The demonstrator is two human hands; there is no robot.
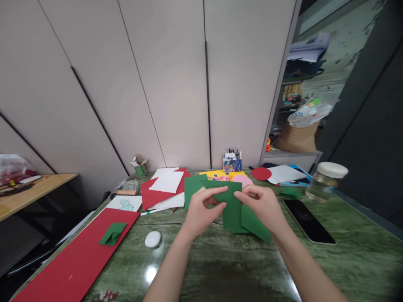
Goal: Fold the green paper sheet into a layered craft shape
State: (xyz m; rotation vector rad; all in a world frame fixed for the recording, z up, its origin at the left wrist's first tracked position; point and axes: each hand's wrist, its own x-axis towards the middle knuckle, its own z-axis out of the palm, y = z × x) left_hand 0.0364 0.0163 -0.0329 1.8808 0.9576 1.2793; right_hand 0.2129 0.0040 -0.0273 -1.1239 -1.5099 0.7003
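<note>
A sheet of green paper (pixel 232 212) is held up over the table in front of me. My right hand (pixel 262 205) pinches its upper right edge, thumb on the near side. Across the upper left part of the sheet lies the index finger of my left hand (pixel 201 212), the thumb below it and other fingers partly hidden; this hand also grips the sheet. Beneath and beside my right hand, more green paper (pixel 256 224) rests on the table. Another green sheet (pixel 190 191) shows behind my left hand.
A long red sheet (pixel 78 247) with a folded green paper piece (pixel 113 233) lies left. Near it is a white rounded object (pixel 153 239). To the right are a phone (pixel 308 221) and a lidded jar (pixel 326 182). A pen box (pixel 232 160) stands by the cabinet (pixel 176 84).
</note>
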